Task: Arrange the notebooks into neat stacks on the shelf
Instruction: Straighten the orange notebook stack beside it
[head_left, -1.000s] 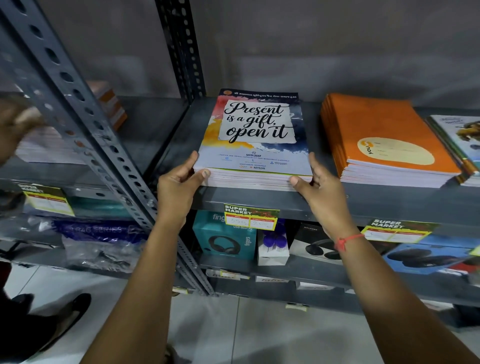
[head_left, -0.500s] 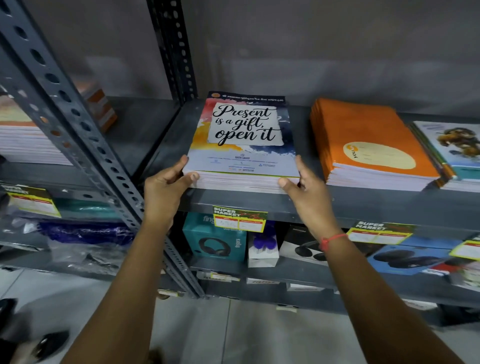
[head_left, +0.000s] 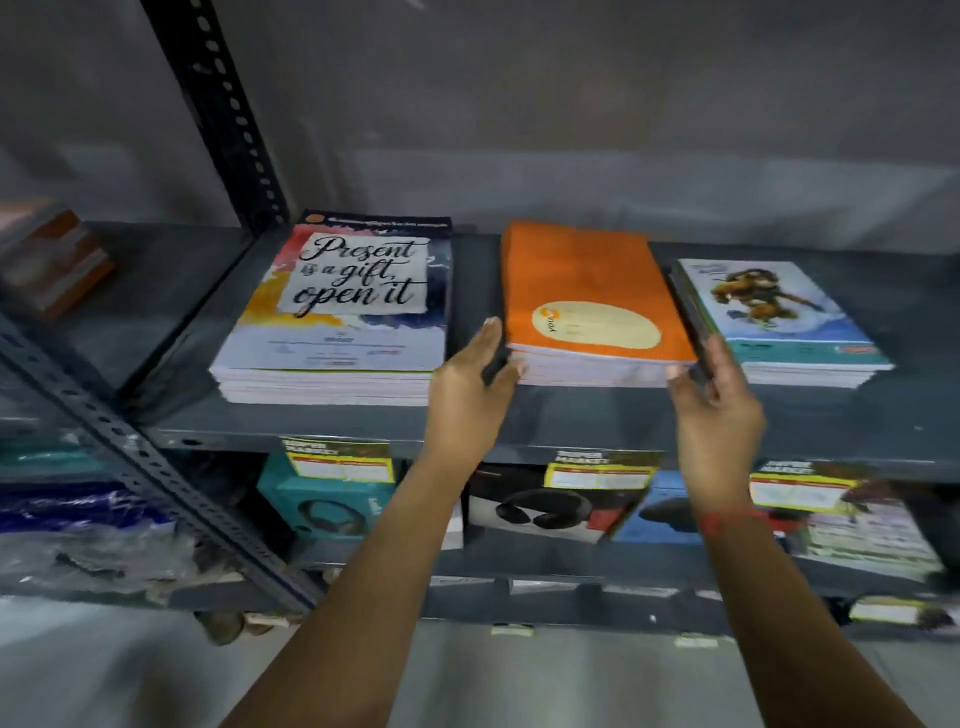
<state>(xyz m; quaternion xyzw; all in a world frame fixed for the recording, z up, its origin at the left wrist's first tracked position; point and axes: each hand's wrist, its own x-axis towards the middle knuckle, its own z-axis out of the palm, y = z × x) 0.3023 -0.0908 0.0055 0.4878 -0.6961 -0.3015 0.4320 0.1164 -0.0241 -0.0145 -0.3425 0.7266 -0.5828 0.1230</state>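
Both grips are spread: left hand (head_left: 470, 384) at 9 o'clock of the orange stack (head_left: 587, 301), right hand (head_left: 719, 400) at 3. Press inward evenly, squaring edges on the shelf (head_left: 571, 421).

A shop. Slotted grey steel racking (head_left: 218, 119) carries a shelf (head_left: 571, 421) of notebook stacks (head_left: 337, 312) laid out for sale, and yellow "Super Market" price tags (head_left: 337, 460) are clipped along the shelf's front edge. On the tier below stand boxed headphones (head_left: 540, 512) in retail packaging.
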